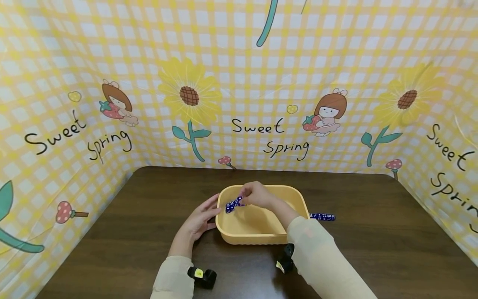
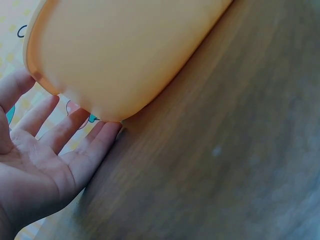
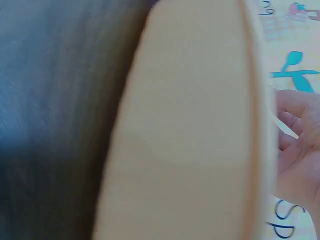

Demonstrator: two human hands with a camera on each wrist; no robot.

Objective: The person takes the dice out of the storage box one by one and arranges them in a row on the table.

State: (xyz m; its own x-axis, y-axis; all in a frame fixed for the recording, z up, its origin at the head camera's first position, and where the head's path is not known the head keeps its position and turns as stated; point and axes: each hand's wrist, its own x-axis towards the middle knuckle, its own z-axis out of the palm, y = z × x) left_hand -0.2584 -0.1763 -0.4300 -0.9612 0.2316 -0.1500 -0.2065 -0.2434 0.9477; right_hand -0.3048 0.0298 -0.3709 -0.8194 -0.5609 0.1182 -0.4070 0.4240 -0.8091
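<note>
A yellow plastic bin point(image 1: 254, 238) sits on the table. My left hand point(image 1: 199, 220) rests against its left end; in the left wrist view the left hand's fingers point(image 2: 65, 130) are spread and fairly straight, with their tips touching the bin wall point(image 2: 125, 55). Over the inside of the bin, my right hand point(image 1: 257, 194) pinches a small dark-blue, white-dotted piece point(image 1: 232, 205), whose exact kind I cannot tell. Seen by the right wrist camera, the right hand point(image 3: 300, 150) is partly hidden behind the bin wall point(image 3: 185, 120), with a pale strip point(image 3: 286, 127) between its fingers.
A dark-blue patterned strip point(image 1: 323, 216) lies on the table just right of the bin, partly hidden by it. The brown wooden table point(image 1: 149, 199) is backed by a yellow checked cloth point(image 1: 239, 83). Black wrist devices point(image 1: 201, 277) sit at both sleeves.
</note>
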